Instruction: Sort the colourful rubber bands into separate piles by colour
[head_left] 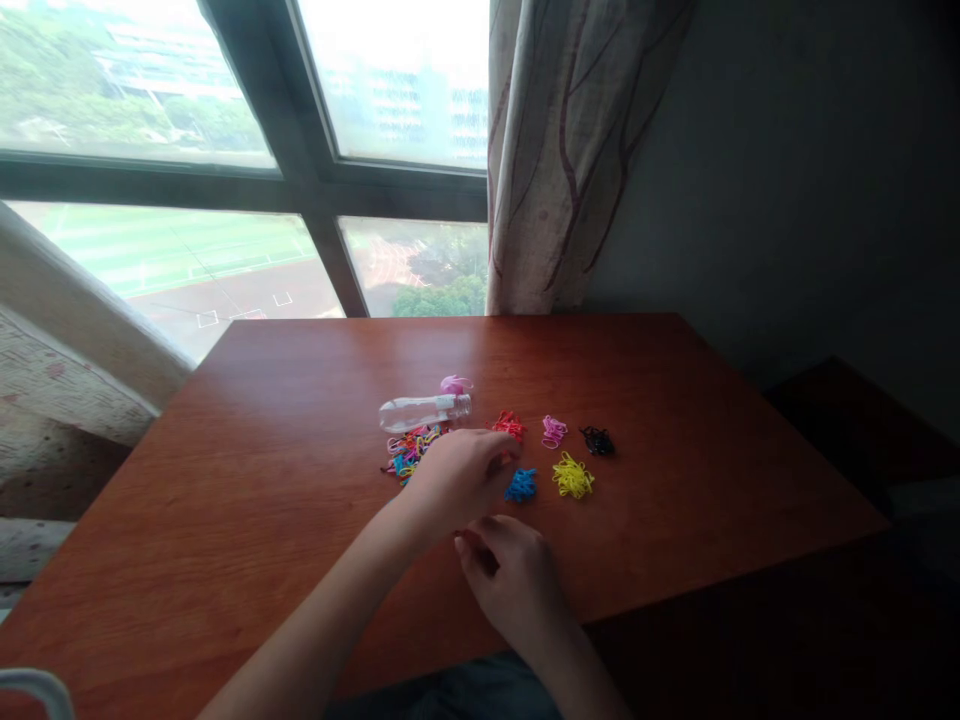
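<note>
My left hand (469, 470) reaches over the loose coloured bands, its fingers curled together between the red pile and the blue pile; what they hold, if anything, is hidden. Closer to me, my right hand (514, 570) is closed, thumb and forefinger tips pressed together around something too small to name. A heap of mixed-colour rubber bands (405, 455) lies partly behind my left hand. Sorted by colour beside it are red bands (508, 424), blue bands (520, 485), pink bands (553, 431), yellow bands (573, 476) and black bands (597, 440).
A clear plastic bottle (416, 412) lies on its side behind the mixed heap, with a pink object (455, 384) at its neck. The brown wooden table (262, 480) ends at a window and curtain (570, 150). A white curved bar (37, 685) shows at lower left.
</note>
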